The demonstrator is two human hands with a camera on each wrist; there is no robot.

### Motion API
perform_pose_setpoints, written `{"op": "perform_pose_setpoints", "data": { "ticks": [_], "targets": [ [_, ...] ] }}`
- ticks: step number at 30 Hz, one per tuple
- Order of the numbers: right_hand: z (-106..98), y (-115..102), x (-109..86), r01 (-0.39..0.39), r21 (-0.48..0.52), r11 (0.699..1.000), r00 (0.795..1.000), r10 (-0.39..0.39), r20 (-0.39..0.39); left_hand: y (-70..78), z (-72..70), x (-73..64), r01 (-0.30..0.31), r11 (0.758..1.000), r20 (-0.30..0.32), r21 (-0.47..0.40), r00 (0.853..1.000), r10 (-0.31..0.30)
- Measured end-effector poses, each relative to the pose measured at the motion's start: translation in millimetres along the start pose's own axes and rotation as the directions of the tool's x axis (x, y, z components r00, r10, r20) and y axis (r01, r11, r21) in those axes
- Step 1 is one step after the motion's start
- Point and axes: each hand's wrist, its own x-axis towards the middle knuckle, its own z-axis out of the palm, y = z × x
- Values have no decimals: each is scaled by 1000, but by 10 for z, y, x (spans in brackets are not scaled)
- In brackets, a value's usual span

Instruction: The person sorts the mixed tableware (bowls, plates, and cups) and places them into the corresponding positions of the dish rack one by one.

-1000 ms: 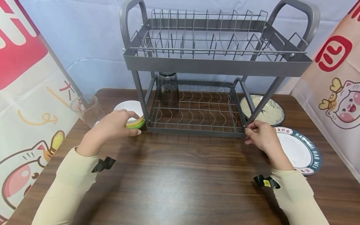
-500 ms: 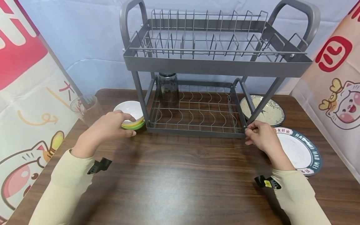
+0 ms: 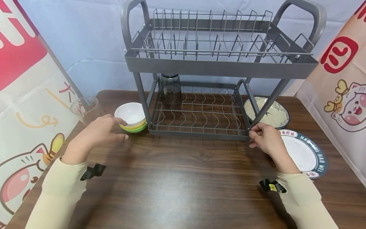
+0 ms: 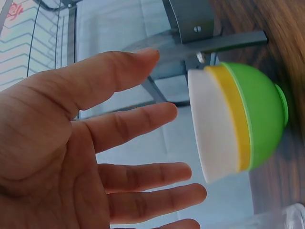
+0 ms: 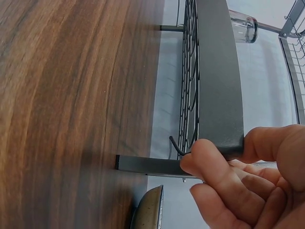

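My left hand (image 3: 100, 132) hovers at the left of a nested stack of bowls (image 3: 131, 115), its fingers spread and extended. In the left wrist view the bowls (image 4: 238, 124) show as white, yellow and green, with a gap between them and the fingertips. A grey two-tier dish rack (image 3: 200, 68) stands in the middle of the table. My right hand (image 3: 267, 138) pinches its lower tier at the front right corner. The right wrist view shows thumb and fingers of that hand (image 5: 248, 176) on either side of the grey edge of the rack (image 5: 221, 71).
A dark glass (image 3: 171, 90) stands upside down in the lower tier. A clear cup (image 3: 87, 109) is beyond my left hand. On the right lie a patterned dish (image 3: 273, 113) and a white plate with a teal rim (image 3: 318, 156). Cloth walls border the table (image 3: 186, 178).
My left hand has drawn back to the left, away from the bowls. The right hand keeps its place at the rack's corner, and the rack has stayed put.
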Motion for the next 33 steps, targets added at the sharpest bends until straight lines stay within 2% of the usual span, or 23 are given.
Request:
{"op": "perform_pose_setpoints", "data": {
  "ticks": [9, 16, 21, 28, 33],
  "targets": [
    [2, -4, -5, 7, -15, 1000, 1000, -8, -4, -179, -10, -126, 54, 999, -36, -1, 998, -54],
    [2, -3, -5, 12, -22, 1000, 1000, -12, -10, -344, 32, -190, 129, 991, 8, -20, 992, -129],
    [3, -4, -9, 5, -26, 1000, 1000, -6, -11, -468, 54, -252, 199, 978, 69, -61, 978, -195],
    [10, 1, -11, 14, -26, 1000, 1000, -14, -15, -645, 69, -341, 236, 969, 120, -78, 967, -226],
    [15, -10, -4, 26, -31, 999, 999, -27, -17, -791, 56, -398, 333, 930, 124, -154, 941, -316]
  ]
}}
